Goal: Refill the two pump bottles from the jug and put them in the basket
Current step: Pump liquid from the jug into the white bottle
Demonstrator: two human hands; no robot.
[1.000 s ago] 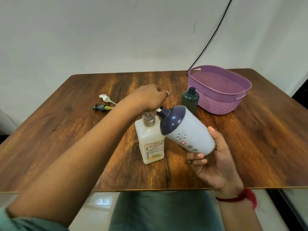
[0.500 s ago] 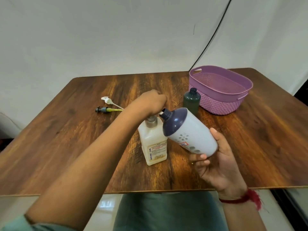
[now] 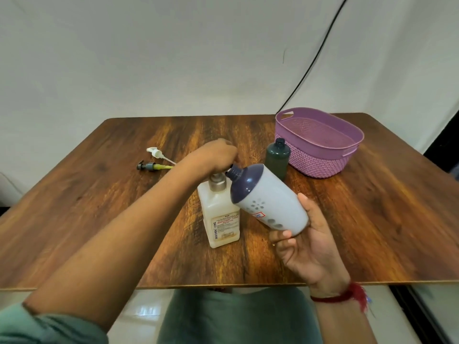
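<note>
- Wooden worktop [image 3: 99,207] stands against a plain white wall [image 3: 173,58]; a black cable [image 3: 310,68] runs slantwise down the wall to the far edge.
- Jug [image 3: 221,219]: cream, square-sided, upright near the middle of the worktop, printed label toward the camera, with a metal collar [image 3: 217,184] at its neck.
- Left hand [image 3: 216,155]: reaches in from the lower left and sits on top of the jug, fingers curled down over the pump head, which it hides.
- White bottle [image 3: 270,199]: dark blue shoulder and neck, no pump fitted, off the worktop and tilted steeply. Its open neck points up and left, just under the left hand's fingers and right beside the jug's collar. Whether liquid is flowing cannot be told.
- Right hand [image 3: 305,244]: grips the white bottle by its base, thumb along the far side and fingers wrapped underneath. A red thread [image 3: 342,296] circles the wrist.
- Green bottle [image 3: 277,157]: dark, upright, no pump fitted, behind the white bottle and just beside the basket.
- Basket [image 3: 320,157]: purple, oval, woven-look sides, at the far right of the worktop; nothing shows inside it.
- White pump [image 3: 155,152] and dark pump [image 3: 149,166]: lying loose on their sides at the far left, close together, well apart from the bottles. The dark one has a yellowish tube.
- Green sleeve [image 3: 37,326] shows at the lower left corner.
</note>
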